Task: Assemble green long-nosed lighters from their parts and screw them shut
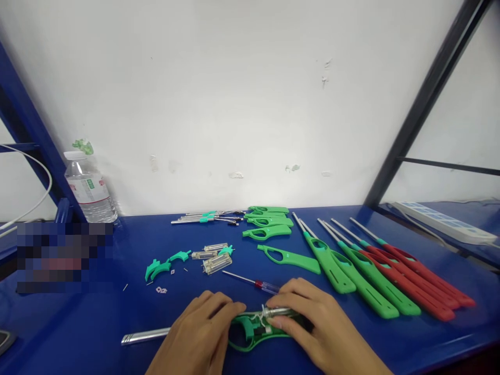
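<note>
My left hand [203,325] and my right hand [312,320] both rest on an opened green lighter body [253,328] lying on the blue table [78,333] near its front edge. Fingers of each hand curl over the lighter and press on it. Its metal tube [144,336] sticks out to the left past my left hand. White wire and a metal part show inside the open shell between my hands. A small red-handled screwdriver [253,283] lies just beyond my fingers.
Several finished green and red long lighters [375,271] lie in a row at the right. Green shell halves [267,224], metal tubes [203,219], clear gas tanks [216,263] and small green triggers [158,268] lie mid-table. A water bottle [88,187] stands back left.
</note>
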Demonstrator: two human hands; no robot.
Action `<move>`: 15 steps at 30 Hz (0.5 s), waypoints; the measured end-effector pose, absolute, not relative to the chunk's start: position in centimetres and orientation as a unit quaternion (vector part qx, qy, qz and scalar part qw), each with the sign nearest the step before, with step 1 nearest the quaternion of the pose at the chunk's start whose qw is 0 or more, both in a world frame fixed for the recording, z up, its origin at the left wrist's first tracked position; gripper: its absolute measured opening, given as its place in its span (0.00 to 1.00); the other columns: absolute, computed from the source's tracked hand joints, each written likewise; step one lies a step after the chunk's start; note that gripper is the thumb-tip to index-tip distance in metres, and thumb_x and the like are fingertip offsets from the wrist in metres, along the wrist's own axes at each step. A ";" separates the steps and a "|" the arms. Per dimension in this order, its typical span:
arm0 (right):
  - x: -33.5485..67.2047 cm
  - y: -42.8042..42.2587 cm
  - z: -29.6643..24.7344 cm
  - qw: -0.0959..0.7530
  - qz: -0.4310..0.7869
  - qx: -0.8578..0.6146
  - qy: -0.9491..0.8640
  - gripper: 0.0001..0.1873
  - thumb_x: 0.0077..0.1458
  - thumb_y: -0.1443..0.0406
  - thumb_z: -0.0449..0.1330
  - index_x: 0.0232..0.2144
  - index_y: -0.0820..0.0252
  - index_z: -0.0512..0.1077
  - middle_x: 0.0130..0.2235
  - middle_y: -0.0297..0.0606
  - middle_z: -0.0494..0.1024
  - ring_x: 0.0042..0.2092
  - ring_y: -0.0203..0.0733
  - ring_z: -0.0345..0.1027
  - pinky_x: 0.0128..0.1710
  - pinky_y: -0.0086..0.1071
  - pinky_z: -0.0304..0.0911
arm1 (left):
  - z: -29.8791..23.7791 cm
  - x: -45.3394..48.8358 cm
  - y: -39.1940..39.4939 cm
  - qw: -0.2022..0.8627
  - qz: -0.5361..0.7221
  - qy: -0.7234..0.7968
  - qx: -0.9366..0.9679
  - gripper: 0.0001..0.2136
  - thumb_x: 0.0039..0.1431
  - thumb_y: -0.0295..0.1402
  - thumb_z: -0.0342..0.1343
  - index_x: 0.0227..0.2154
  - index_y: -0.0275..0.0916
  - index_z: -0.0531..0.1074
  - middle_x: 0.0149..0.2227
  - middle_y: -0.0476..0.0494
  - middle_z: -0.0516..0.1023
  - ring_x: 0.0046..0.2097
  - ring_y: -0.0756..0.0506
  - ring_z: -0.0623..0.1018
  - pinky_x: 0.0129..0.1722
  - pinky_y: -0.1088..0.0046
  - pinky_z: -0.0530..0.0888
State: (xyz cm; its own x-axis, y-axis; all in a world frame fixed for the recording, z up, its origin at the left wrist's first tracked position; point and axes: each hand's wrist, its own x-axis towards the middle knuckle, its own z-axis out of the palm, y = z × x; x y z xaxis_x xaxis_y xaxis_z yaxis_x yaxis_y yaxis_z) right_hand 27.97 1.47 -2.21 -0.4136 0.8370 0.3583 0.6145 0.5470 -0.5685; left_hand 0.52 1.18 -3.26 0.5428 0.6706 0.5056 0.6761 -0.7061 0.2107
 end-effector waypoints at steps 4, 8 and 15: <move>27.9 1.4 -2.1 0.316 0.182 -0.439 -0.821 0.08 0.72 0.69 0.67 0.47 0.50 0.84 0.45 0.34 0.85 0.48 0.44 0.82 0.49 0.34 0.74 | -3.2 0.8 1.2 0.019 -0.283 -0.388 -0.877 0.14 0.74 0.26 0.56 0.54 0.49 0.78 0.45 0.49 0.86 0.44 0.41 0.88 0.52 0.60 0.87; 27.9 1.4 -2.1 0.313 0.183 -0.442 -0.821 0.08 0.73 0.70 0.67 0.48 0.51 0.84 0.46 0.33 0.85 0.48 0.44 0.82 0.50 0.34 0.73 | -3.4 0.7 1.3 0.018 -0.267 -0.377 -0.887 0.12 0.70 0.34 0.69 0.53 0.49 0.79 0.46 0.48 0.85 0.44 0.39 0.87 0.48 0.59 0.88; 27.9 1.3 -2.2 0.313 0.172 -0.434 -0.827 0.10 0.76 0.69 0.63 0.50 0.50 0.82 0.48 0.34 0.83 0.49 0.45 0.80 0.51 0.36 0.72 | -3.6 0.8 1.2 -0.010 -0.286 -0.371 -0.884 0.16 0.65 0.30 0.73 0.52 0.47 0.79 0.47 0.48 0.82 0.46 0.41 0.85 0.50 0.62 0.86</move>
